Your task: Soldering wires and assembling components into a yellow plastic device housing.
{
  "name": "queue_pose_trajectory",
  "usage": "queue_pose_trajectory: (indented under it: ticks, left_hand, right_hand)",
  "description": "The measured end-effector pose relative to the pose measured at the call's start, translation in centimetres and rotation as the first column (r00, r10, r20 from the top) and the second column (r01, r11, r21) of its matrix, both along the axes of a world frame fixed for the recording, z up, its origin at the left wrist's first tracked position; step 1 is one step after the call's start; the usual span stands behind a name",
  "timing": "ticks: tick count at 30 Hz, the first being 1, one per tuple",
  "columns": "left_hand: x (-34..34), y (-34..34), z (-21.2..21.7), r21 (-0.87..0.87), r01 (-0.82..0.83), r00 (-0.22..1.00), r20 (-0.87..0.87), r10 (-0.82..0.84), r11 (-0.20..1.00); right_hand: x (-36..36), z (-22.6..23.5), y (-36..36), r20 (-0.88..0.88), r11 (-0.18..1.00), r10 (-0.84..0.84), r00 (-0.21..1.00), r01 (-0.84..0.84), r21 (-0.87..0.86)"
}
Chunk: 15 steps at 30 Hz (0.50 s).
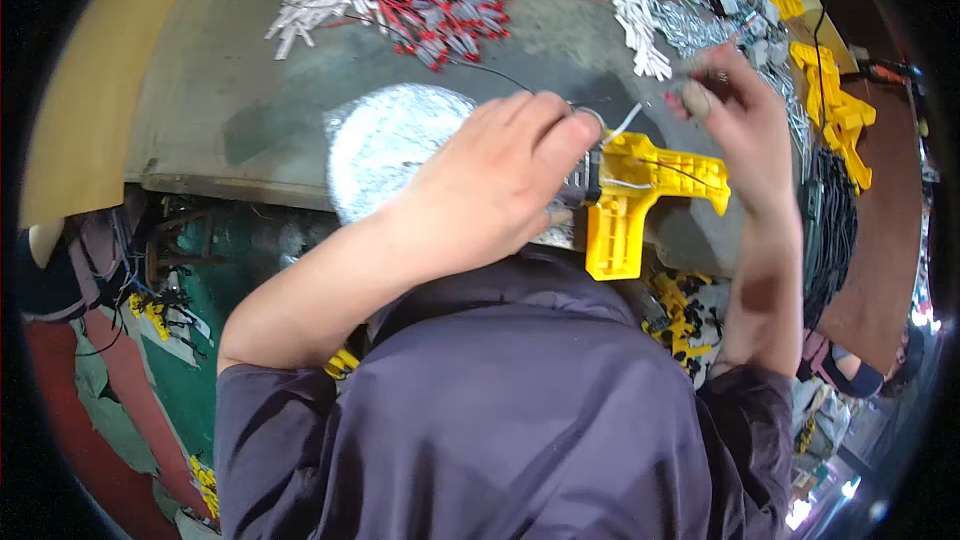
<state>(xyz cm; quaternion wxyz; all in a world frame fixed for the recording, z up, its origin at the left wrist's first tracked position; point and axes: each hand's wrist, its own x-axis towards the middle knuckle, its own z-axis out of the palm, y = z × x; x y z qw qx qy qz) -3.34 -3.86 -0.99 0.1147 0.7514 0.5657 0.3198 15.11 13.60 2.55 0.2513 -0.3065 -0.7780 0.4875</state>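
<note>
My left hand is closed around the black end of a yellow plastic housing, an open shell with ribs inside. Thin wires run inside the shell, and a white wire sticks up beside my left fingertips. To the right and slightly beyond it, my right hand is raised with thumb and fingers pinched together. A small reddish spot shows at those fingertips, too blurred to name. Under my left wrist lies a round, silvery foil-like piece.
Red wires with pale ends lie bundled at the table's far side. White strips and metal screws are heaped at far right. More yellow housings and black cables are along the right edge. Yellow parts sit below the table.
</note>
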Motion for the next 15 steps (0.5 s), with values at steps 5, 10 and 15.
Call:
queue_pose_trajectory:
  ticks: [5, 10, 15]
  left_hand:
    - [-0.2, 0.4, 0.2, -0.039, -0.001, 1.000, -0.006, 0.001, 0.999]
    - [-0.1, 1.1, -0.1, 0.130, 0.069, 0.997, -0.047, -0.063, 0.989]
    - [1.2, 0.9, -0.3, 0.143, 0.205, 0.956, -0.240, -0.166, 0.968]
  right_hand:
    - [3.9, -2.4, -5.0, 0.019, 0.999, -0.034, 0.999, 0.034, -0.020]
    - [3.4, -1.5, -5.0, 0.328, 0.901, 0.086, 0.941, -0.214, 0.377]
    - [2.9, -1.0, -5.0, 0.345, 0.823, 0.127, 0.930, -0.293, 0.487]
